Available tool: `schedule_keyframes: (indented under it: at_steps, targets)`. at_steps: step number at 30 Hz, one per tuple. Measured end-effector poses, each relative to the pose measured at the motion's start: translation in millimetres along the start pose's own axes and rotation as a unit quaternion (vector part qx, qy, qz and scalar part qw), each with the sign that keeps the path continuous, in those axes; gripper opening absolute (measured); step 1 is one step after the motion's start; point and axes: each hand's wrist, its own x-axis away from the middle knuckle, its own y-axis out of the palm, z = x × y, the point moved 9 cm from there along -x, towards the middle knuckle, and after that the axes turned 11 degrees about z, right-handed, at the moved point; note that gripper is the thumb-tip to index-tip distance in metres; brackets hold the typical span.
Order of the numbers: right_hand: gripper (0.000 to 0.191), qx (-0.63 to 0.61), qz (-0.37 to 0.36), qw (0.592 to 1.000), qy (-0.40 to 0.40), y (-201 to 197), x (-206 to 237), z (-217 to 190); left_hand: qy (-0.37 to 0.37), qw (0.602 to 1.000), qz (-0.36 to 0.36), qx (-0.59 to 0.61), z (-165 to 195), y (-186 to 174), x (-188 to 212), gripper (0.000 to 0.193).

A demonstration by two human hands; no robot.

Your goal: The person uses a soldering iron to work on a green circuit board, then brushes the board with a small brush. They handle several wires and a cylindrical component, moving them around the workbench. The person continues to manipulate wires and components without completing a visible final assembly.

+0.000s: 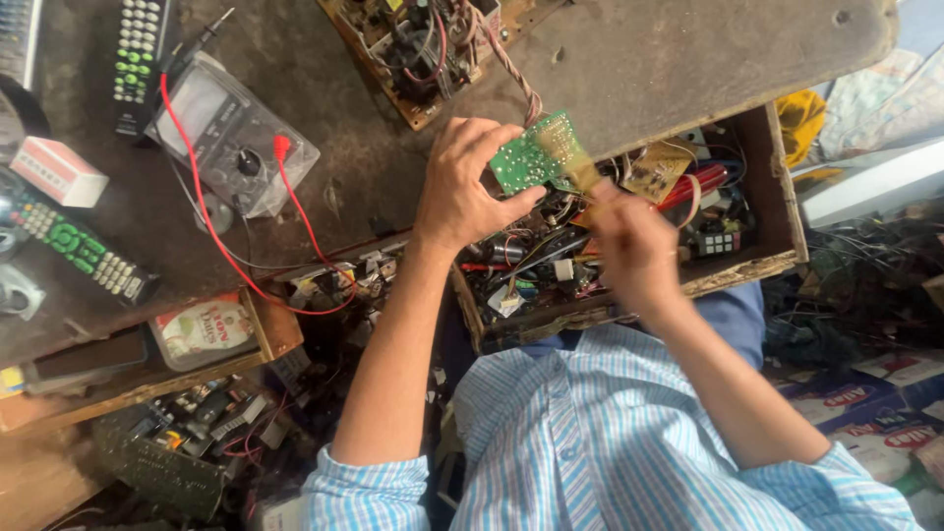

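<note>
The blue-and-white striped shirt (610, 442) fills the bottom of the frame, nearest the camera, and both bare forearms rise from it toward the centre. The left hand (462, 187), just left of centre, is clamped on a small green circuit board (536, 155), thumb under its lower edge and fingers curled over the left end. The board sits slightly above centre, tilted, its long axis running from lower left to upper right. A twisted red-and-white wire (518, 79) leads from it up to a larger brown board (418, 49) at the top of the frame.

The right hand (629, 246) is just right of and below the green board, motion-blurred, its fingers closed around something thin and yellowish that reaches up to the board's right end; what that is cannot be told. So the board lies up and left of the right hand, and the left hand is the nearer one, already gripping it.

Beneath both hands an open wooden drawer (777, 187) holds loose parts and wires. In the upper left of the frame, on the dark tabletop (324, 79), a multimeter (231, 133) lies with a red lead (211, 211), and remote controls (79, 246) lie farther left.
</note>
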Motion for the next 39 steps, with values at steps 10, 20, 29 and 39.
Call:
schedule_keyframes:
  at_steps: [10, 20, 29, 39]
  targets:
    - [0.010, -0.005, -0.022, 0.999, -0.048, -9.3, -14.8, 9.3, 0.002, 1.000, 0.005, -0.014, 3.4, 17.3, -3.1, 0.059]
    - [0.028, -0.013, -0.011, 0.999, 0.048, -19.0, -3.0, 40.9, 0.007, 1.000, 0.009, -0.003, 3.0, 32.3, 4.1, 0.060]
    - [0.032, -0.002, -0.040, 0.999, -0.015, -17.7, 4.0, 33.5, -0.003, 1.000, -0.002, -0.001, -2.2, 37.9, 5.5, 0.058]
    - [0.011, -0.001, -0.055, 0.996, -0.073, -7.7, -6.5, 25.6, 0.008, 1.000, 0.006, -0.004, 0.8, 37.9, 3.6, 0.059]
